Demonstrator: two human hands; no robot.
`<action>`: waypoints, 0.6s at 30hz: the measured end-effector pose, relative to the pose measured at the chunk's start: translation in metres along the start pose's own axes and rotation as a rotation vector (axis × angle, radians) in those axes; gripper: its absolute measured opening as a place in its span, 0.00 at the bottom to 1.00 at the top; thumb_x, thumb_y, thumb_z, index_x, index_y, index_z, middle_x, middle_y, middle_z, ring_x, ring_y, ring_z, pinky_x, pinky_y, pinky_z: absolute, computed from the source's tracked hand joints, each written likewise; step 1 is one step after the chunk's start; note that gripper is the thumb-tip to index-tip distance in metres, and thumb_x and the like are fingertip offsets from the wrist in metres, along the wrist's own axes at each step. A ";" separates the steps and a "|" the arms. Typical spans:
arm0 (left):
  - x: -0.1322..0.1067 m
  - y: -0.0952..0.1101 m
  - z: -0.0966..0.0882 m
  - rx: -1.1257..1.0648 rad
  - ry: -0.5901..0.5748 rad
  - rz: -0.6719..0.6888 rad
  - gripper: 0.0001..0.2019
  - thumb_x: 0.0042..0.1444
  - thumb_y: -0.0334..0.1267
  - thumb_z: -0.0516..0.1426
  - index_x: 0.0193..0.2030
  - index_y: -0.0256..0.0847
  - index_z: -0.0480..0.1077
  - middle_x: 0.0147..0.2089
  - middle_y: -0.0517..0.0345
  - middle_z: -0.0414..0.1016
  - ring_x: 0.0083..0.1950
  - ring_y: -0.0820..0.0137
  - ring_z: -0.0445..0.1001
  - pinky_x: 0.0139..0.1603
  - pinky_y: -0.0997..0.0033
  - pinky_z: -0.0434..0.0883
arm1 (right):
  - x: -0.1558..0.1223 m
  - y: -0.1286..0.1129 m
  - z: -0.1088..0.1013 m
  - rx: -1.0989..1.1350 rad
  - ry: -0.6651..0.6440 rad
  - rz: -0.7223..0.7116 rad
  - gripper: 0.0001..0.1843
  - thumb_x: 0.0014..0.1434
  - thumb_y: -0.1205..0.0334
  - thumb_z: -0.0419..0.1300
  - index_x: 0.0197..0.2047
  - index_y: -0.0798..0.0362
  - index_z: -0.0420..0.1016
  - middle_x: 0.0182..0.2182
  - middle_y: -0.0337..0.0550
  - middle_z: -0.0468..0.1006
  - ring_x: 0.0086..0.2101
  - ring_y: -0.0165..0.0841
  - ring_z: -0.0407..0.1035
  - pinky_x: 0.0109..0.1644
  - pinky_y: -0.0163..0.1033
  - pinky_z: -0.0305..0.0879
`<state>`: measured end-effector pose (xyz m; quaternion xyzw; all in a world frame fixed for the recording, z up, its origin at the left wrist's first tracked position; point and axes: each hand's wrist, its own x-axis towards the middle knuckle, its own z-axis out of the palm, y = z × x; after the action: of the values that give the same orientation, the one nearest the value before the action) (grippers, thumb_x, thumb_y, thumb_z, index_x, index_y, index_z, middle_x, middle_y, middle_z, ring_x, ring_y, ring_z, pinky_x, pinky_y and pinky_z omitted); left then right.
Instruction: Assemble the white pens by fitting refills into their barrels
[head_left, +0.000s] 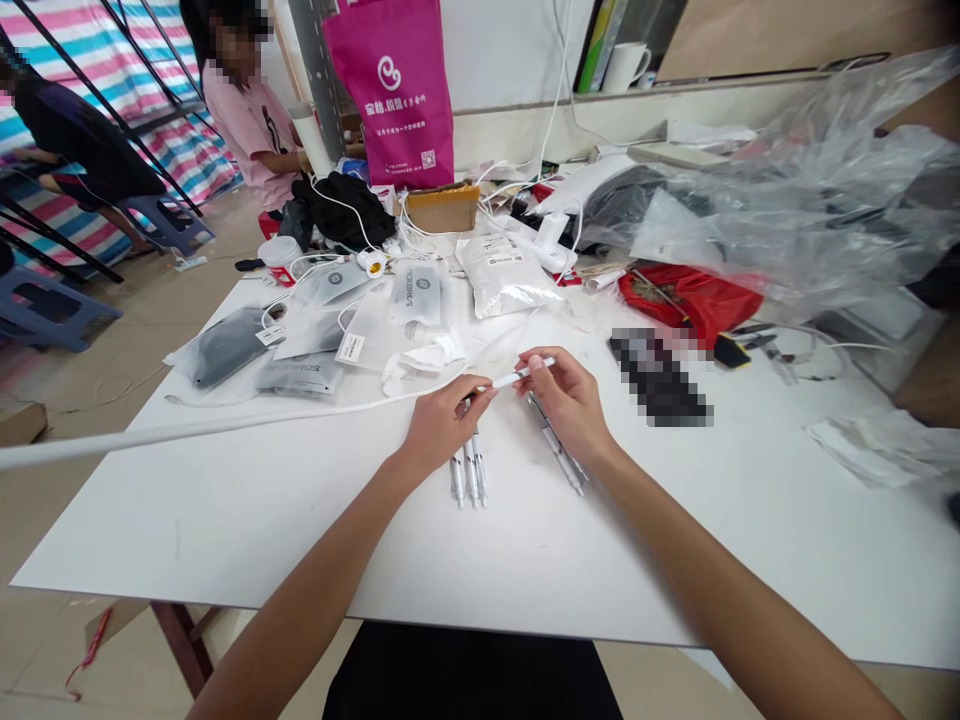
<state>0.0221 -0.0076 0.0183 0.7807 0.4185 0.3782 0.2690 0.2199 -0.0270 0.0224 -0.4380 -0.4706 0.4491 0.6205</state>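
Above the white table [285, 520], my left hand [442, 420] and my right hand [566, 405] pinch a white pen [511, 379] between them. The pen lies nearly level, its left end at my left fingertips and its right part between my right thumb and fingers. Below my left hand, several white-and-silver pens [470, 475] lie side by side, their upper ends partly hidden by the hand. Under my right hand rest more pens [559, 455], slanting down to the right; my fingers cover their top ends, so I cannot tell how many.
Plastic-wrapped packets [300, 372] and a white pouch [504, 275] cover the table's back left. A white cable [225, 430] crosses leftward. To the right are a pixelated dark object [656, 375], a red bag [697, 300] and clear plastic sheeting [795, 220]. Another person [251, 130] sits behind.
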 end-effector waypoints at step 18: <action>0.002 -0.019 -0.001 0.022 -0.179 0.347 0.27 0.74 0.27 0.47 0.75 0.49 0.61 0.68 0.46 0.71 0.67 0.61 0.72 0.69 0.53 0.72 | -0.004 0.004 -0.005 -0.318 -0.073 -0.158 0.14 0.67 0.46 0.67 0.43 0.48 0.78 0.38 0.41 0.81 0.36 0.34 0.79 0.43 0.42 0.73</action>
<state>0.0138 0.0033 0.0057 0.8745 0.2561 0.3436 0.2272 0.2238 -0.0303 0.0175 -0.4757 -0.5910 0.3342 0.5593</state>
